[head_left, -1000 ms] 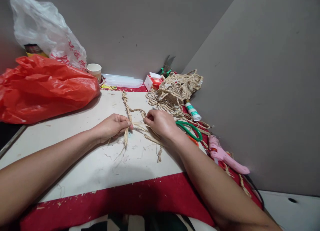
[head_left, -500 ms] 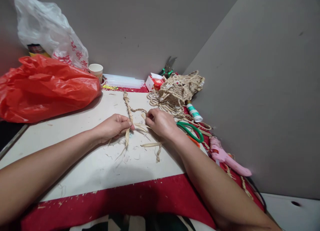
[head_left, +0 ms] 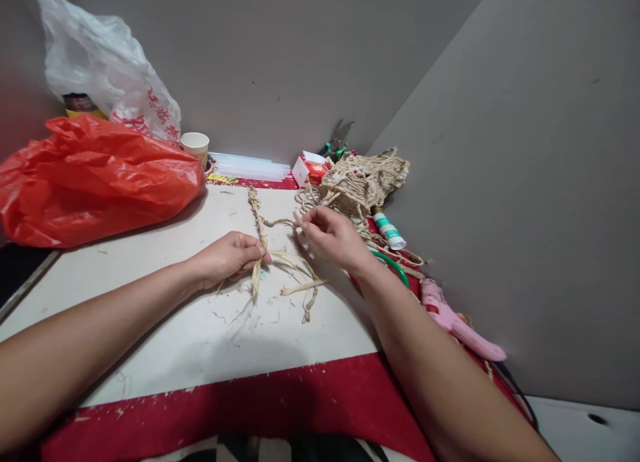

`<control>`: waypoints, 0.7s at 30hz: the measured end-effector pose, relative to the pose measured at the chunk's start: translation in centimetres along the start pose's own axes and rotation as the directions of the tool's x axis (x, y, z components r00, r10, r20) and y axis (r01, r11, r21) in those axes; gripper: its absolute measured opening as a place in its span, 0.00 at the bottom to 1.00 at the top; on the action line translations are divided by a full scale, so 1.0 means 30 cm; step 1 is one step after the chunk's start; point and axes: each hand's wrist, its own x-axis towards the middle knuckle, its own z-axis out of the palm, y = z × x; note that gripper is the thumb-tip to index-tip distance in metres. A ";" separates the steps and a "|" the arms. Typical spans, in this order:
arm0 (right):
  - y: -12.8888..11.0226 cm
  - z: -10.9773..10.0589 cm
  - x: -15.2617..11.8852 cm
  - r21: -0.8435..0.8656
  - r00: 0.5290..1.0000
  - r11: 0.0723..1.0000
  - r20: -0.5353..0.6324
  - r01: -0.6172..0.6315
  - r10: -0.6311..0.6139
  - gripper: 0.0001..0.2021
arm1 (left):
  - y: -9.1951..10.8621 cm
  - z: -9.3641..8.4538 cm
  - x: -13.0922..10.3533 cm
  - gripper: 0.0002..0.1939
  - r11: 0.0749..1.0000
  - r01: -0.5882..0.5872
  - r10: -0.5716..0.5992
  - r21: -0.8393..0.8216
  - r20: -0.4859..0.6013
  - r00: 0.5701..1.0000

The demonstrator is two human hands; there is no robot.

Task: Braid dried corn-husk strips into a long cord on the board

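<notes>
My left hand (head_left: pixel 234 257) pinches the lower end of a braided straw strip (head_left: pixel 259 217) that runs away from me on the white board (head_left: pixel 200 342). Flat loose strands hang below and to the right of its fingertips. My right hand (head_left: pixel 333 239) is closed to the right of the braid, its thumb and finger together at a thin twisted cord (head_left: pixel 278 221) and a pale strand end. A loose straw strip (head_left: pixel 303 287) and a small knotted piece (head_left: pixel 309 309) lie below my right hand.
A red plastic bag (head_left: pixel 100 182) and a white bag (head_left: pixel 110 62) stand left, near a paper cup (head_left: pixel 196 145). Coiled straw cord (head_left: pixel 367 179), pliers (head_left: pixel 337 142), a white-green tube (head_left: pixel 389 229), green-handled scissors (head_left: pixel 395 265) and a pink glue gun (head_left: pixel 465 329) lie right.
My right hand has moved slightly up and right, partly covering the green handles. My left hand keeps its pinch on the braid. The loose strands at the right have shifted.
</notes>
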 end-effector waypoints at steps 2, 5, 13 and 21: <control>-0.025 -0.018 -0.008 0.282 0.996 0.957 0.076 -0.066 0.046 0.06 | -0.001 -0.001 0.001 0.09 1.000 0.001 -0.001 0.001 0.004 1.000; -0.065 -0.009 -0.029 0.423 0.986 0.899 0.162 -0.114 0.048 0.08 | 0.001 0.000 -0.002 0.10 1.000 -0.005 0.005 -0.007 0.015 1.000; -0.111 0.054 -0.070 0.142 0.945 0.973 0.245 0.184 -0.215 0.10 | 0.005 0.000 -0.013 0.11 1.000 0.001 0.000 -0.024 0.033 0.999; -0.090 0.053 -0.085 -0.103 0.941 0.965 0.267 0.242 -0.208 0.06 | -0.014 -0.013 -0.006 0.15 0.999 -0.042 0.042 -0.005 0.063 0.997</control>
